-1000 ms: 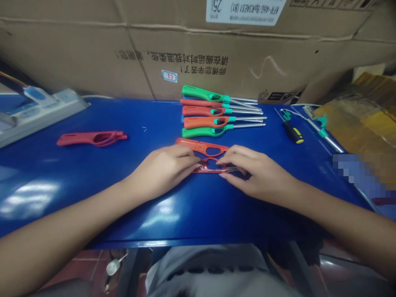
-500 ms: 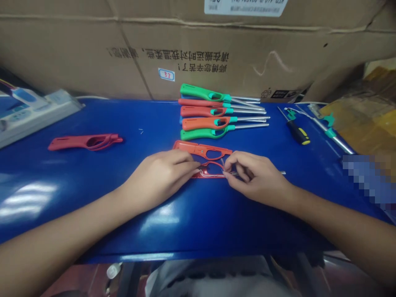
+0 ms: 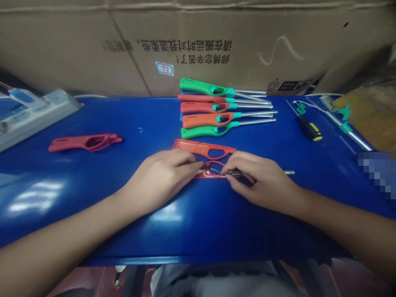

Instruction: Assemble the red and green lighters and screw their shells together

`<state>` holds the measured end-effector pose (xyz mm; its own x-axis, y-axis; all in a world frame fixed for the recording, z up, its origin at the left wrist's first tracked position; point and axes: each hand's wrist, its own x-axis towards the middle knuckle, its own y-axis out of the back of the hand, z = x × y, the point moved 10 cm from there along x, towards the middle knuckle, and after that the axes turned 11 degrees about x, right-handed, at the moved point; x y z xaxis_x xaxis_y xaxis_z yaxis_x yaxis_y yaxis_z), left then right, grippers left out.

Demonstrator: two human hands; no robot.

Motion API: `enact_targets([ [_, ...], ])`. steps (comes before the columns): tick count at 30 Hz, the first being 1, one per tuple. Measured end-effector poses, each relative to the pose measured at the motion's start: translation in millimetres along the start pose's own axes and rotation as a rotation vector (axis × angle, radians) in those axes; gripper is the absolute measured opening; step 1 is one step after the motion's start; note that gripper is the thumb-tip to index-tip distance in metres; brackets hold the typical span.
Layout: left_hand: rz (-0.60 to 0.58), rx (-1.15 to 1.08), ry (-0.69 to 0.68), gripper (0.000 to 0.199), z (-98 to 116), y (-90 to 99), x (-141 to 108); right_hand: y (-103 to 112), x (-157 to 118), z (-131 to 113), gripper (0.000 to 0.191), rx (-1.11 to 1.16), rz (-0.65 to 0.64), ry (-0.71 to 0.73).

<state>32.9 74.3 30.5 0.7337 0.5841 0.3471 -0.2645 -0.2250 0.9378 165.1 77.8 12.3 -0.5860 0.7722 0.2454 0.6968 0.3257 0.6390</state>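
My left hand lies over the handle end of a red lighter shell half, its fingers closed on it. Inside that half runs a white wire. The thumb and fingertips of my right hand pinch a thin grey tube over the front of the shell. A metal barrel passes under my right hand, its tip showing beyond. Just behind lies the other orange-red shell half, touched by neither hand's grip. The parts under my left fingers are hidden.
Several green, red and orange lighters lie stacked at the back against a cardboard box. A dark red shell and a power strip are at left. A screwdriver and a loose metal barrel lie at right.
The thin grey tube has swung from upright down toward the left, lying flatter over the shell. Both hands stay nearly in place; the view has shifted slightly.
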Motion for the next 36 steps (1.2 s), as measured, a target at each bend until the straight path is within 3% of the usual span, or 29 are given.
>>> enact_targets([
  [27, 0.039, -0.105, 0.014, 0.02, -5.5, -5.2, 0.4, -3.8, -1.1, 4.5, 0.016, -0.048, -0.024, -0.054],
  [36, -0.058, -0.194, -0.004, 0.029, -3.2, -7.3, 0.7, -1.4, -2.5, 3.3, 0.014, -0.046, -0.002, -0.038],
])
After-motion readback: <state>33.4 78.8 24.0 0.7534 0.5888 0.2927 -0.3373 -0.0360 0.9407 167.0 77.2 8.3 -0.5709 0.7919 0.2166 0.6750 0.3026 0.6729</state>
